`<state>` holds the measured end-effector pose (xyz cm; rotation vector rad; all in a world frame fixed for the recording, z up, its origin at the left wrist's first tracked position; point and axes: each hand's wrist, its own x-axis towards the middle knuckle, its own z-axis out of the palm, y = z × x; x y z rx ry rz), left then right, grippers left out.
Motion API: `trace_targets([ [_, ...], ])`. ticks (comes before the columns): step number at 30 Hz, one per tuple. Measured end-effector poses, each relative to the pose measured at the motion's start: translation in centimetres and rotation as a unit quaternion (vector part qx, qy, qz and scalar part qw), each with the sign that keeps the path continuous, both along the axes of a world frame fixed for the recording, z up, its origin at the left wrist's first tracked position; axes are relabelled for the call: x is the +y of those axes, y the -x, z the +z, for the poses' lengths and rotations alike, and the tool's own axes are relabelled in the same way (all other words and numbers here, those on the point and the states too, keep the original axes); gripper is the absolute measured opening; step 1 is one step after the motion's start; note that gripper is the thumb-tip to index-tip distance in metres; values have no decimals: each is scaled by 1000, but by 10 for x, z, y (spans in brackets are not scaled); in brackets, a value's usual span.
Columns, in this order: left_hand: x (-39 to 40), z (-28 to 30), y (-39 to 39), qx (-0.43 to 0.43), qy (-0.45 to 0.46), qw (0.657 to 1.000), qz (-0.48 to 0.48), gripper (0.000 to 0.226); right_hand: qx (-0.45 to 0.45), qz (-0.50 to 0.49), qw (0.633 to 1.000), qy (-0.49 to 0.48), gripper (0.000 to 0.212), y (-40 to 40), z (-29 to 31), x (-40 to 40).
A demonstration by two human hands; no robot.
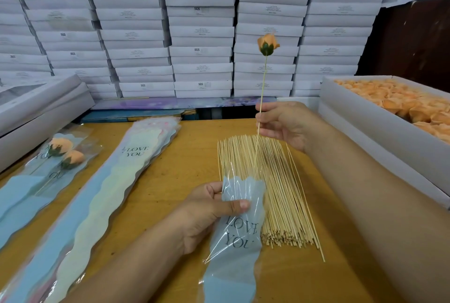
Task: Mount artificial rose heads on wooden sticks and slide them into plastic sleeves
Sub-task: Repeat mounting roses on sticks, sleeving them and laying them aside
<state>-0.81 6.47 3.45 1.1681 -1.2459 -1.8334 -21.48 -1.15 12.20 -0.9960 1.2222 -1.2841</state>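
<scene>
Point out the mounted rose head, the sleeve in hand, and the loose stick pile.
rose head (267, 43): head view, orange petals.
plastic sleeve (239, 232): head view, printed lettering.
stick pile (285, 195): head view, middle of bundle.

bare wooden tabletop (185, 156) runs open down the middle, between the stack of empty plastic sleeves (102, 181) on the left and the bundle of wooden sticks (267, 181) on the right. further left, finished sleeved roses (60, 154) and flat white boxes (36, 110) fill the edge. the right side is walled by an open box of orange rose heads (401, 105). a wall of stacked white boxes (199, 30) closes off the back.
</scene>
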Motion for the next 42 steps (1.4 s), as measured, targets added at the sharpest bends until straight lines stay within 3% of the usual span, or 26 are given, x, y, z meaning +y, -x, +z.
trace_targets([
  [12,-2,-1,1,7,11,999,31,41,2,53,998,-34,26,-14,-27,21],
  [19,-1,1,2,3,11,999,45,50,19,65,997,-32,27,-23,-37,25],
  [27,2,5,3,18,16,998,58,44,33,72,997,-25,26,-24,-35,28],
  [42,3,4,1,31,4,999,23,44,-11,5,1000,-11,23,-8,-14,11],
])
